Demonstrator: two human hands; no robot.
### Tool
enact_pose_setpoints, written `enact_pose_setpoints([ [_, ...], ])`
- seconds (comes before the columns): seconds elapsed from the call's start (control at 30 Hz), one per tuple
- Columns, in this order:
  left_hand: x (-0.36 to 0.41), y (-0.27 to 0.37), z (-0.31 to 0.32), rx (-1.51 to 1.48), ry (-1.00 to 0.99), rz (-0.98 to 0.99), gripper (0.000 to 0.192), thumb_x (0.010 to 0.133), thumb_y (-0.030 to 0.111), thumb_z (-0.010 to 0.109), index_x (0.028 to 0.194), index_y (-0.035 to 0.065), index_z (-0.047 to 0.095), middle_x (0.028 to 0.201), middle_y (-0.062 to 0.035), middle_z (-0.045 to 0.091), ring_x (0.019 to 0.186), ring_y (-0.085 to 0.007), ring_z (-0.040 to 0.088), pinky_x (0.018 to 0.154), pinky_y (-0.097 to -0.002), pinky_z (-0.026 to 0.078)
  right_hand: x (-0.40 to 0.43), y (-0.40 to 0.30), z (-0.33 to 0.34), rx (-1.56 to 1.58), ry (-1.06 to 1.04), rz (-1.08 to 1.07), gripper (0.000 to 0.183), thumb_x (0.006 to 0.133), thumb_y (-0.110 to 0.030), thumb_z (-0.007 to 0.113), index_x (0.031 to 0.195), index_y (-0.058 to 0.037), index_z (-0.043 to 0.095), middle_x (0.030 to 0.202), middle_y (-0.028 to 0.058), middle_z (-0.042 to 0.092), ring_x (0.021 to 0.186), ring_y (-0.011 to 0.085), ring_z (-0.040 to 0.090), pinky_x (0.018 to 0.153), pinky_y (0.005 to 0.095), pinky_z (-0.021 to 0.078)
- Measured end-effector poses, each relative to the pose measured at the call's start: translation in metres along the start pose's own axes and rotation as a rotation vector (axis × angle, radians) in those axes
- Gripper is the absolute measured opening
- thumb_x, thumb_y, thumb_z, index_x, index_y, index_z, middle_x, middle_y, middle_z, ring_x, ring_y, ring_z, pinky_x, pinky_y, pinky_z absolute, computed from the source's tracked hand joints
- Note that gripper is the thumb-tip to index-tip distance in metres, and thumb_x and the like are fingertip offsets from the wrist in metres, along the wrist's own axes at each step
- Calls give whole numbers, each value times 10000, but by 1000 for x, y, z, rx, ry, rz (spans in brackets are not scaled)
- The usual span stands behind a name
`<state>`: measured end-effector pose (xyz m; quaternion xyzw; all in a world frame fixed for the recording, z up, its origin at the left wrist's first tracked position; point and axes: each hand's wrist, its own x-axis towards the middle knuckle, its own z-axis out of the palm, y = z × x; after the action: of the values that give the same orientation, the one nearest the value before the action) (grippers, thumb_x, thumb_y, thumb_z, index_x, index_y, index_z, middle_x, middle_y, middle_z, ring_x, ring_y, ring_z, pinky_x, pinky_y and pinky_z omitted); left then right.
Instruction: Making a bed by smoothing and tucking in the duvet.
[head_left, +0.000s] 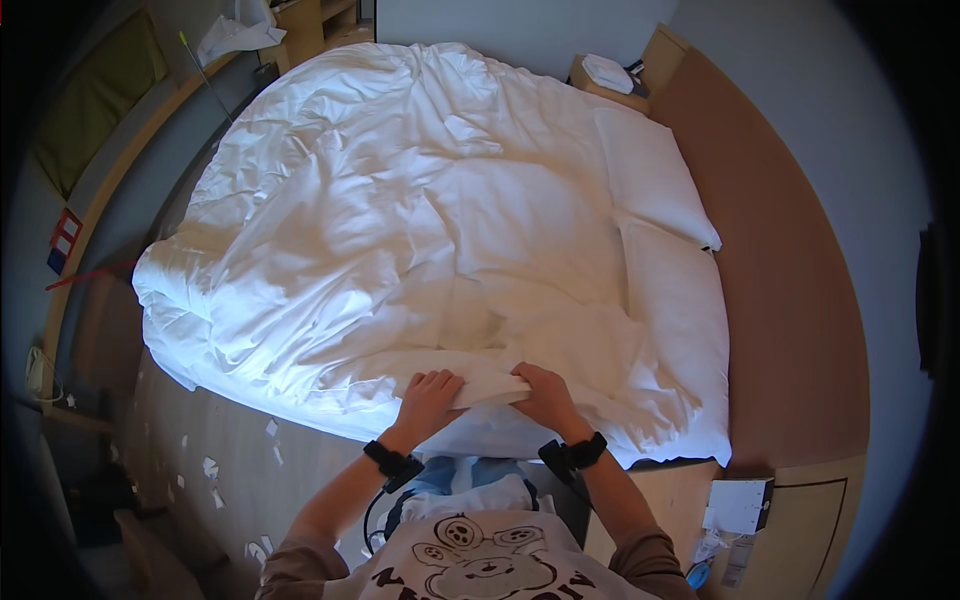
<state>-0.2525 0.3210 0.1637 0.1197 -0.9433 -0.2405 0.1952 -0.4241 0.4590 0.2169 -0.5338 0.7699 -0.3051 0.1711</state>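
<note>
A rumpled white duvet covers most of the bed. At its near edge, my left hand and my right hand grip a folded part of the white cover between them, a short span apart. Both thumbs are on the near side of the cloth. Below my hands shows the smoother side of the mattress in a white sheet. Two white pillows, a far one and a near one, lie along the right end of the bed by the headboard.
A brown headboard rises at the right. A wooden bedside table stands near right, with a white box and cables beside it. Paper scraps litter the floor at left. A far nightstand holds folded white cloth. A long shelf curves along the left wall.
</note>
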Motion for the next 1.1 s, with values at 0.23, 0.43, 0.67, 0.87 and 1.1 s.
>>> enact_pose_setpoints([
  [0.23, 72, -3, -54, 242, 250, 30, 251, 582, 57, 617, 812, 81, 518, 771, -50, 512, 740, -236, 529, 625, -331, 441, 14, -3, -7, -269, 291, -148, 336, 651, -84, 667, 960, -107, 538, 888, 85, 568, 819, 292, 569, 664, 365, 466],
  [0.43, 16, -6, -24, 111, 147, -6, 624, 568, 205, 721, 1130, 74, 483, 1113, -93, 488, 1082, -259, 447, 911, -431, 324, -18, 17, -19, 85, 169, 36, 269, 678, -47, 620, 942, -50, 566, 867, 135, 592, 820, 326, 580, 700, 341, 470],
  [0.67, -17, 8, 68, 189, 215, -335, 734, 549, 285, 754, 1178, 79, 437, 1198, -139, 412, 1168, -322, 363, 988, -529, 217, -39, 11, -9, 389, 166, 208, 189, 768, -49, 555, 951, -8, 568, 818, 142, 632, 795, 233, 619, 705, 286, 462],
  [0.87, -28, -42, 68, 276, 454, -557, 650, 585, 206, 710, 1160, 52, 446, 1168, -166, 424, 1136, -344, 381, 995, -525, 215, -44, 8, -38, 217, 47, 228, 279, 735, -63, 564, 1013, -65, 577, 840, 174, 623, 809, 337, 603, 697, 335, 472],
  [1.1, -39, -71, 4, -43, -621, -404, 484, 590, 103, 632, 1065, 70, 544, 945, -167, 575, 945, -311, 541, 894, -402, 383, -11, 43, -49, -223, -327, -164, 392, 688, -91, 606, 1075, -150, 584, 784, 94, 600, 735, 278, 597, 620, 363, 468],
])
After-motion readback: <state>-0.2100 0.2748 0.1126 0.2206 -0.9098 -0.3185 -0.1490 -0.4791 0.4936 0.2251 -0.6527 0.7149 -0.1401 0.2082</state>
